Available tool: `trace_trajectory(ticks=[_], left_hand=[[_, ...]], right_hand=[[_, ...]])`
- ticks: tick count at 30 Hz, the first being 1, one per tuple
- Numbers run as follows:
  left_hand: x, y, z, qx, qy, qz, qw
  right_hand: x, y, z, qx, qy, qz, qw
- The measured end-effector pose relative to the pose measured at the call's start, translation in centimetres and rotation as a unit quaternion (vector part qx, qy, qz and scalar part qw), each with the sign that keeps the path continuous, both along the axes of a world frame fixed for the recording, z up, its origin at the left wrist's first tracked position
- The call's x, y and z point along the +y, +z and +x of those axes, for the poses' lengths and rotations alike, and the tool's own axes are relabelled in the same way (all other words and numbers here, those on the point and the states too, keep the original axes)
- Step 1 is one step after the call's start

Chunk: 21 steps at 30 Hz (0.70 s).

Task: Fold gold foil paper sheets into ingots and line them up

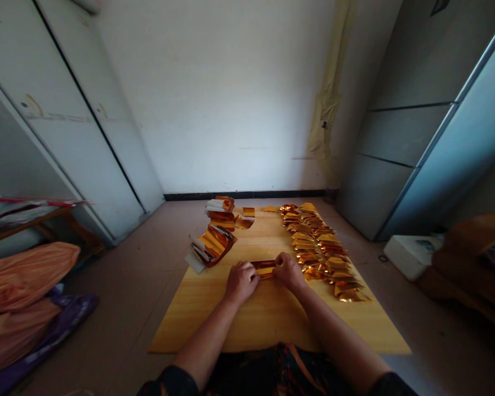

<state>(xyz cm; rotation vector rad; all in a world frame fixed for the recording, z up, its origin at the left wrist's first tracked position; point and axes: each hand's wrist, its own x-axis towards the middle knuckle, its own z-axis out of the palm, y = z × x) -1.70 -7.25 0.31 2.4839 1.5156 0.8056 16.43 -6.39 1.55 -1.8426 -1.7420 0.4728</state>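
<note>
Between my two hands a strip of gold foil paper (265,269) lies folded lengthwise on the wooden board (247,324). My left hand (242,281) grips its left end with curled fingers. The right end is pinched by my right hand (287,270), its thumb and fingertips at the fold. Beyond my left hand sits a stack of loose gold foil sheets (214,245), with white backs showing. Rows of folded gold foil pieces (313,242) run along the board's right side, close to my right hand.
Another stack of foil sheets (220,206) rests at the board's far left edge, with a few single sheets (245,220) beside it. Cabinets (61,110) stand left, a refrigerator (400,126) right. A white box (410,256) and orange cloth (28,275) lie off the board.
</note>
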Motion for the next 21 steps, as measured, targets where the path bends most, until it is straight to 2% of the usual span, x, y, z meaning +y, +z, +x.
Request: trace_trajectory(ticks=[6,14,21], left_hand=[[0.3,-0.1,-0.1,-0.022,0.014,-0.004,1.0],[0.0,-0.3,0.0,-0.039,0.064,0.05,0.996],[0.0,-0.3,0.0,-0.021,0.086,0.048,0.995]], right_hand=[[0.1,-1.4,-0.2,-0.032,0.005,0.036,0.999],[-0.3,-1.7,-0.4,-0.042,-0.012,0.036,0.998],[-0.7,-0.8,-0.4,-0.087,0.053,0.005,0.995]])
